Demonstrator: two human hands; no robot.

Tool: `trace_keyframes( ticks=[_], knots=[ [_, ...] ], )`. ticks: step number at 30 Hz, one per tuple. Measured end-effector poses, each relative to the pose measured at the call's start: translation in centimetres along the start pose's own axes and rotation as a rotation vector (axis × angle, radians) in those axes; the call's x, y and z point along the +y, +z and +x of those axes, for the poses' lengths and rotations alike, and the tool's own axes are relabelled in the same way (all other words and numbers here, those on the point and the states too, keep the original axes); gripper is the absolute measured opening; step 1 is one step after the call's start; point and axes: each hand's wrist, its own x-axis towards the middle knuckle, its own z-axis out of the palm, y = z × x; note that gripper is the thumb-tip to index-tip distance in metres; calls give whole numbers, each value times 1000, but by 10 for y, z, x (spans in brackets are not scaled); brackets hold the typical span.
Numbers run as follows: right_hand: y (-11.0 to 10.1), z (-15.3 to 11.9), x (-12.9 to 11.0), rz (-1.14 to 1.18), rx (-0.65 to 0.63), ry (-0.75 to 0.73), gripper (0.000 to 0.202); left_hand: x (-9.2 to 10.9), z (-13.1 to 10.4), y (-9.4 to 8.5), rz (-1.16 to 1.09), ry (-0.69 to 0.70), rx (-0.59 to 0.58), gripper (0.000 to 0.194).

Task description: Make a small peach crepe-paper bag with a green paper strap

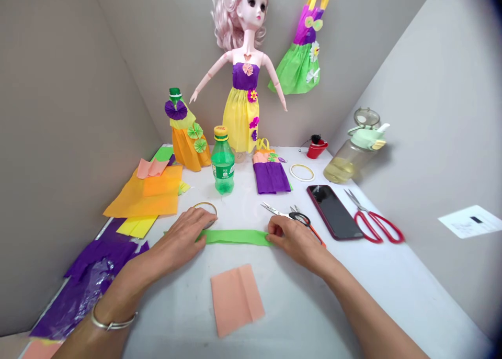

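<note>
A long green crepe paper strip (237, 237) lies straight across the white table between my hands. My left hand (184, 232) rests over the strip's left part with its fingers stretched out flat. At the other end, my right hand (288, 238) has thumb and curled fingers pinched on the strip. A tape roll (214, 208) sits partly hidden behind my left fingertips. Small black-handled scissors (300, 217) lie just beyond my right hand, an orange-handled tool beside them partly covered. Nearer to me is a creased peach paper square (237, 300), apart from both hands.
Coloured paper sheets (137, 199) and purple paper (104, 254) line the left side. At the back stand a dressed doll (241, 113), a green bottle (223, 165) and a paper-dressed bottle (188, 144). A phone (335, 212), red scissors (378, 225) and a water bottle (345, 157) are right.
</note>
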Motion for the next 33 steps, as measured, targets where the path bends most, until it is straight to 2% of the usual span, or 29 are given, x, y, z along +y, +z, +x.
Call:
trace_keyframes(
  ticks=[5, 7, 9, 11, 13, 17, 20, 23, 25, 27, 29, 31, 33],
  knots=[
    [-8, 1, -2, 472, -95, 17, 11, 8, 5, 11, -154, -15, 27, 46],
    [-12, 1, -4, 723, -132, 29, 21, 11, 7, 12, -235, -52, 67, 32],
    [-14, 0, -5, 981, -115, 16, 35, 15, 9, 10, -362, -115, 118, 19],
    [-14, -1, -8, 1160, -76, -31, 46, 22, 11, 6, -532, -201, 188, 17],
    [-11, -3, -13, 1208, -67, -88, 52, 31, 13, 4, -720, -289, 269, 18],
    [0, -8, -32, 1097, -84, -148, 57, 55, 23, 8, -1083, -370, 362, 26],
    [7, -9, -46, 1035, -29, -158, 55, 72, 33, 13, -1243, -374, 286, 29],
    [6, -3, -52, 1012, 168, -77, 41, 84, 43, 16, -1271, -293, 188, 30],
    [-3, 3, -52, 1042, 253, -34, 27, 86, 51, 15, -1262, -205, 155, 27],
    [-19, 11, -51, 1060, 293, -55, 15, 84, 58, 12, -1267, -144, 79, 27],
    [-42, 18, -53, 1038, 347, -114, 10, 81, 65, 8, -1276, -126, -60, 31],
    [-68, 23, -58, 988, 424, -187, 12, 80, 71, 2, -1296, -133, -178, 34],
    [-90, 23, -65, 923, 500, -272, 20, 83, 78, -4, -1334, -111, -222, 35]
  ],
)
